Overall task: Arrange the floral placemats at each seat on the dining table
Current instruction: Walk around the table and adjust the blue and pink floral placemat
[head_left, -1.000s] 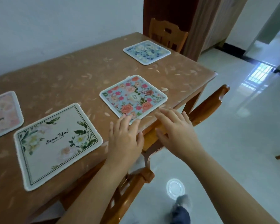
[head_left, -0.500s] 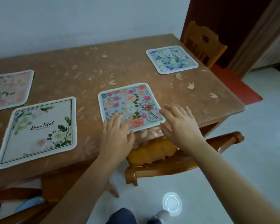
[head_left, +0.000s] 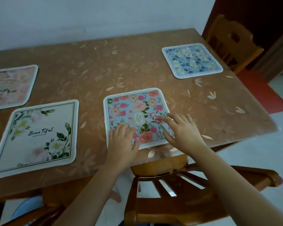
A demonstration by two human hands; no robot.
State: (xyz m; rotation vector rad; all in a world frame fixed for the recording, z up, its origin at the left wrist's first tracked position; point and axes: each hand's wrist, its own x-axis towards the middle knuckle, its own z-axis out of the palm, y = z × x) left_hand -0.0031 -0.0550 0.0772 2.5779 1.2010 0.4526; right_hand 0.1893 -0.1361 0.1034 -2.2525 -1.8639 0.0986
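Left hand [head_left: 122,142] and right hand [head_left: 183,132] flat, fingers spread, on pink mat [head_left: 137,108] at worktop [head_left: 104,70] edge above chair [head_left: 170,185], right now over its corner, not beside as 0.5 s ago: likely final smoothing, with 3 other mats [head_left: 38,136] already laid.

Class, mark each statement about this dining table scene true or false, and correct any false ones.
1. Four placemats lie on the table. True.
2. The left hand and the right hand both touch the rose placemat. True.
3. The "Beautiful" placemat lies right of the rose placemat. False: it lies to its left.
4. The blue-and-white placemat is stacked on the rose placemat. False: it lies apart, near the far right corner.
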